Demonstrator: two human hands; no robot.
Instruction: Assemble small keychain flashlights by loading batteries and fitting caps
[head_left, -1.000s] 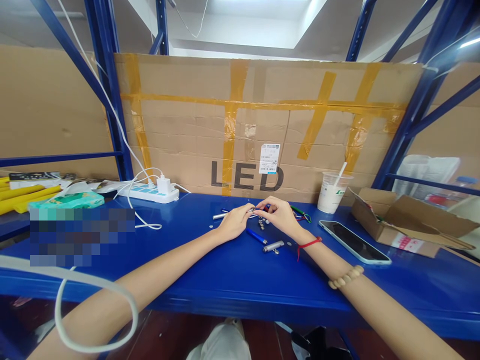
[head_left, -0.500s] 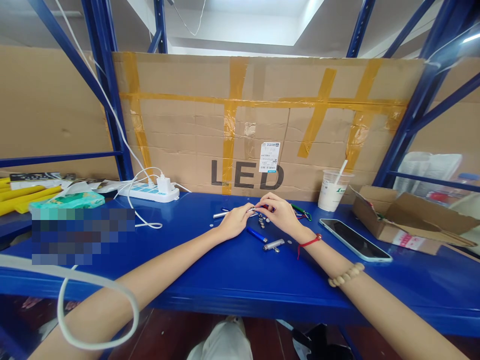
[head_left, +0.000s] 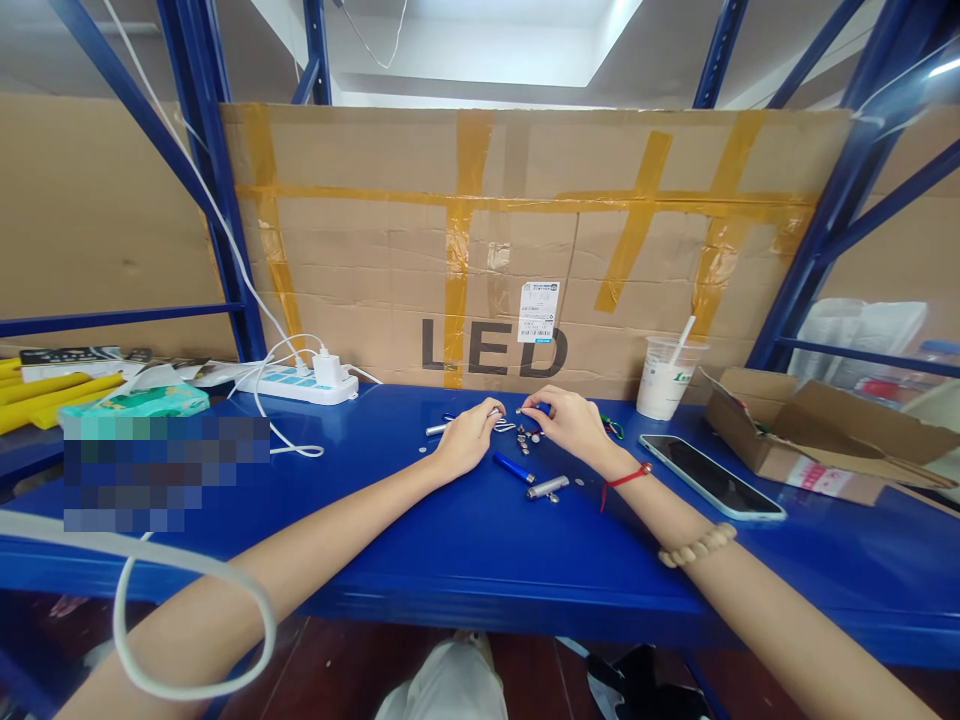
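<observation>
My left hand (head_left: 471, 437) is closed, its fingertips around a small silver tube-like piece (head_left: 494, 412) that the fingers mostly hide. To the right, my right hand (head_left: 570, 420) pinches a tiny silver piece (head_left: 518, 411), too small to name. A gap separates the two hands. Below them on the blue table lie several small round metal pieces (head_left: 523, 440), a blue tube (head_left: 514, 467) and a silver tube (head_left: 548, 488). Another silver tube (head_left: 436, 430) pokes out behind my left hand. A pale cord loop (head_left: 504, 426) shows beside the left fingers.
On the right are a phone (head_left: 712, 476), a lidded cup with a straw (head_left: 664, 380) and an open cardboard box (head_left: 810, 440). A white power strip (head_left: 300, 384) and cables stand at the left. Tall cardboard (head_left: 360, 260) closes off the back. A green carabiner (head_left: 614, 428) lies beyond my right hand.
My hands were together at the small metal pieces and have come apart. The right hand has drawn slightly right, with a tiny silver piece in its fingertips.
</observation>
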